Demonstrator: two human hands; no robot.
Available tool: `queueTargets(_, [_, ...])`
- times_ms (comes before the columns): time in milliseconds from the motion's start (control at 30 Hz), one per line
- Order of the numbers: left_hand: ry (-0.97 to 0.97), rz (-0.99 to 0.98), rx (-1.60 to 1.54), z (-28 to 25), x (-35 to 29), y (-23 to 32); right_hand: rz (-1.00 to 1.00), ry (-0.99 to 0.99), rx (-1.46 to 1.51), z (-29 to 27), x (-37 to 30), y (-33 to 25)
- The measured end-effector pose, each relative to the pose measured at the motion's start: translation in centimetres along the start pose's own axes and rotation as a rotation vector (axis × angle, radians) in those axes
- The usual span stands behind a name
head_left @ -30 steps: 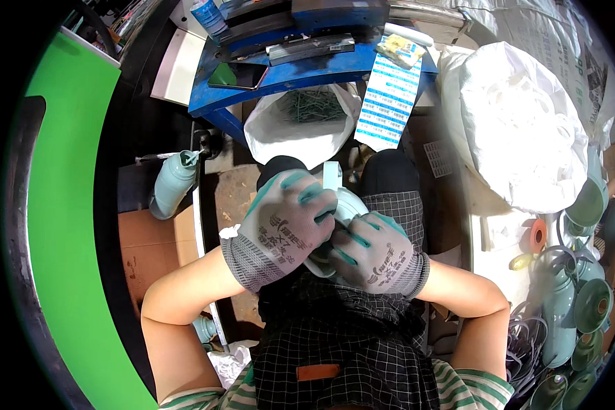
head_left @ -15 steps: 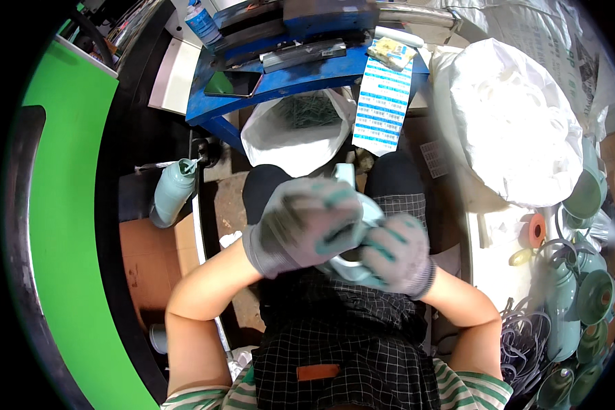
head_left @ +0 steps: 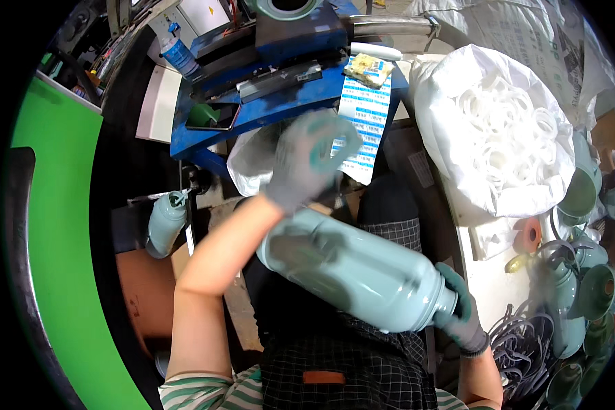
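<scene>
The right hand [head_left: 460, 309], in a grey and green glove, is gripping a pale green bottle [head_left: 352, 266] by its neck end, the fingers curling around it. The bottle is lying aslant over the person's lap, its body stretching from the right hand up to a spot just below the left wrist. The left hand [head_left: 314, 154], gloved alike, is hovering beyond the bottle's wide end; it is showing blurred, so whether it is open or closed cannot be told.

Just behind the left hand, a sheet of blue and white labels [head_left: 367, 109] is hanging over the edge of the blue counter [head_left: 270, 115], with a yellow sponge [head_left: 369, 70] resting on its top. A phone [head_left: 213, 116] is lying on the counter to the left of that hand. Beyond the right hand, a white sack [head_left: 434, 116] is holding white rings [head_left: 495, 154]. Grey loops [head_left: 523, 348] are lying heaped to the right of the right hand.
</scene>
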State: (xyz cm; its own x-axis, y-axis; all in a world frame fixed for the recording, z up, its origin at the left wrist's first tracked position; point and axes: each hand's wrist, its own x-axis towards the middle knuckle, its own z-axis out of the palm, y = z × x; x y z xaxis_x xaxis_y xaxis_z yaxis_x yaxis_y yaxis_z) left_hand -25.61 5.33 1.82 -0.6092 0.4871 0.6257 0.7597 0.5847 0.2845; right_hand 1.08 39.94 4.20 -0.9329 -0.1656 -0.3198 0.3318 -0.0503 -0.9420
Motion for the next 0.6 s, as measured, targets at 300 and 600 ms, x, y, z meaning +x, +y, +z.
queueTargets(300, [-0.055,-0.36,0.258,10.7,6.9,-11.2,-0.008,-0.23,-0.492,-1.4,1.8,-1.7])
queueTargets(600, [-0.081,-0.337,0.229,9.5,6.6,-10.5,0.015,-0.118,-0.171,-1.8,1.6,-1.4])
